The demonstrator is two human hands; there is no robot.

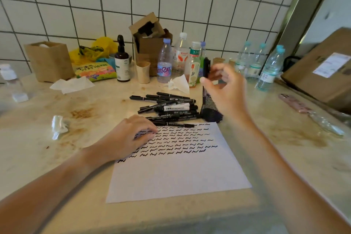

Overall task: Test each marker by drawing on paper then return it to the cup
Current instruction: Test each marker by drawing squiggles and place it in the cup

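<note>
A white paper (pixel 176 175) lies in front of me, its upper half filled with rows of black squiggles. My left hand (pixel 127 137) rests flat on the paper's upper left corner. Behind the paper lies a pile of black markers (pixel 169 108). To the right of the pile stands a black mesh cup (pixel 209 109), partly hidden by my right wrist. My right hand (pixel 226 89) hovers blurred above the cup, thumb and forefinger pinching an upright black marker (pixel 206 67) whose lower end points down into the cup.
Several water and drink bottles (pixel 165 62) line the tiled wall, with a beige paper cup (pixel 143 72), a brown spray bottle (pixel 122 62), cardboard boxes (pixel 150 43) and crumpled tissues (pixel 59 124). A pink phone (pixel 296 103) lies on the right, beside a large carton (pixel 322 70).
</note>
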